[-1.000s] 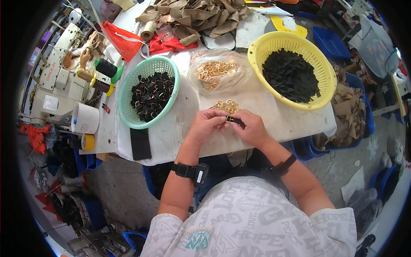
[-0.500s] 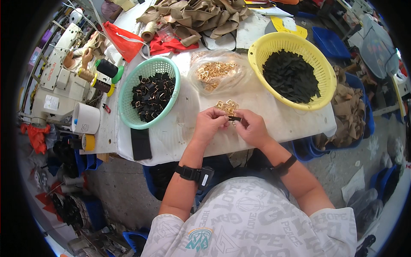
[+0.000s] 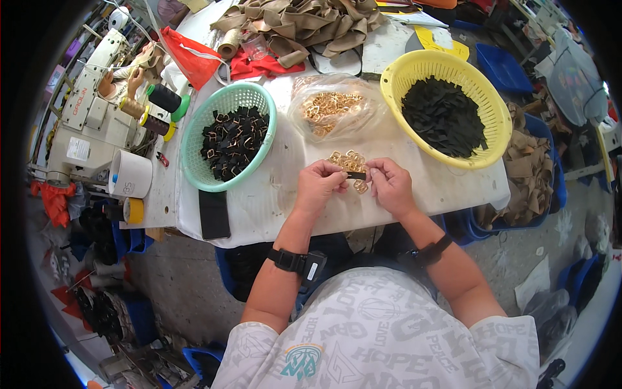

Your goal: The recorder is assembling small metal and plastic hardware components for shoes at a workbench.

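Observation:
My left hand [image 3: 319, 183] pinches one end of a short black fabric strip [image 3: 356, 175] between thumb and fingers. At the strip's other end, the closed fingertips of my right hand [image 3: 392, 188] seem to grip it. Just under the strip, beside my right fingers, is a gold metal buckle ring [image 3: 360, 187]; whether it hangs on the strip or lies on the table I cannot tell. Beyond my hands lies a small heap of gold buckle rings [image 3: 347, 159], partly covered by fingers and strip.
A green basket [image 3: 188, 152] at left contains black strips with gold rings. A yellow basket [image 3: 497, 123] at right holds plain black strips. Between them sits a clear bag [image 3: 334, 107] of gold rings. A phone [image 3: 214, 216] lies near the front edge; a sewing machine [image 3: 87, 110] stands left.
My right hand has moved slightly right, away from the left, so more of the black strip shows stretched between them. A gold ring is now visible below it.

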Demonstrator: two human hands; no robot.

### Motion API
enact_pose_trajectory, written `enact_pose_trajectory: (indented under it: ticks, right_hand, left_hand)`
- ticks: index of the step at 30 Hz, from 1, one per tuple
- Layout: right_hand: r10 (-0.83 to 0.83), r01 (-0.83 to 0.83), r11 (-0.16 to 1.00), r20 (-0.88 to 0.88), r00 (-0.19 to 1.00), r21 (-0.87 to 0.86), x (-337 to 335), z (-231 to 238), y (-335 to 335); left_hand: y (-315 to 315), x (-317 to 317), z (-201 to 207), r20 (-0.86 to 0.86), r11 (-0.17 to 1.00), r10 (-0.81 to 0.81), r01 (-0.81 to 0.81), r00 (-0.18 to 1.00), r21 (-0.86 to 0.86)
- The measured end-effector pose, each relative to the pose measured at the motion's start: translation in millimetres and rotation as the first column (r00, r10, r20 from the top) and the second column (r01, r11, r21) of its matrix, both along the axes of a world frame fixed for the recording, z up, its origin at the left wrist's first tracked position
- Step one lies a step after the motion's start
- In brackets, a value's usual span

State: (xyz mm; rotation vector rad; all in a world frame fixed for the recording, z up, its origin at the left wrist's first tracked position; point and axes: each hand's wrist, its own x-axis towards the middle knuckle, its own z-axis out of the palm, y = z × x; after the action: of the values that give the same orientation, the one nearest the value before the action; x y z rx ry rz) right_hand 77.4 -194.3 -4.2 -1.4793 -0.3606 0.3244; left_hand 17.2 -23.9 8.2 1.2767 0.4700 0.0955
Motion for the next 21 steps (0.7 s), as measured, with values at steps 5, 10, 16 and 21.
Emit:
enact_pose_trajectory:
  ticks: [5, 10, 16, 21]
  right_hand:
    - [0.009, -0.009, 1.0, -0.021, 1.0, -0.008, 0.1, 0.6, 0.1]
    - [0.013, -0.014, 1.0, -0.032, 0.999, -0.023, -0.3, 2.4, 0.5]
    - [0.019, -0.019, 0.999, -0.006, 1.0, -0.038, 0.0, 0.6, -0.1]
    - [0.064, -0.065, 0.997, -0.042, 0.997, -0.031, -1.7, 3.9, -1.4]
  left_hand:
    - [-1.3, 0.1, 1.8, -0.009, 1.0, 0.009, -0.009, 1.0, 0.0]
    - [-1.4, 0.1, 2.2, -0.011, 1.0, 0.009, -0.009, 1.0, 0.005]
    - [-1.6, 0.4, 0.4, -0.013, 1.0, 0.011, -0.011, 1.0, 0.005]
    - [-0.5, -0.4, -0.6, 0.014, 1.0, 0.004, -0.004, 1.0, 0.001]
